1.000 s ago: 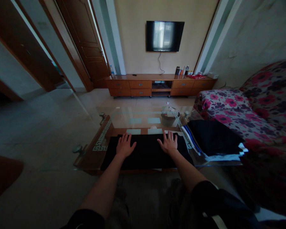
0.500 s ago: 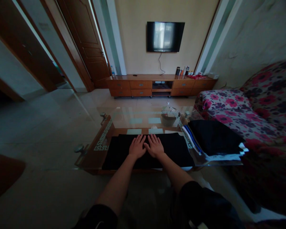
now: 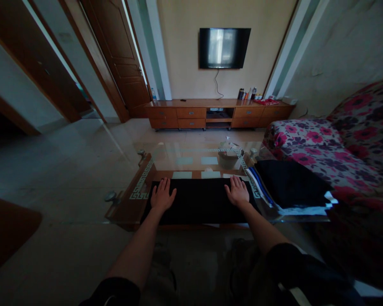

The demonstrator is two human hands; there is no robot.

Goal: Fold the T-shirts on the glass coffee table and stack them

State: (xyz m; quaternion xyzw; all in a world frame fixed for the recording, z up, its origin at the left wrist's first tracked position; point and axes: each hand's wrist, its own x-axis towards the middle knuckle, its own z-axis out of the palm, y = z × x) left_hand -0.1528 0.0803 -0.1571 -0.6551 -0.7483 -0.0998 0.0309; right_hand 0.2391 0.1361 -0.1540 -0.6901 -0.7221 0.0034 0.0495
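A folded black cloth, perhaps a garment, lies flat along the near edge of the glass table. My left hand rests palm down on its left part, fingers stretched out and the thumb apart. On the cloth's right part my right hand lies flat in the same way, its fingers pointing away from me. Nothing is held in either hand. To the right of my right hand sits a stack of folded clothes, black on top with white and blue edges below.
Beyond the table stands a long wooden TV cabinet bearing bottles. A bin shows through the far part of the glass. On the right is a flowered sofa; at the lower left, a brown rounded object.
My hands have slid apart from the middle of the black cloth, the left one to the left and the right one to the right. The view has shifted slightly.
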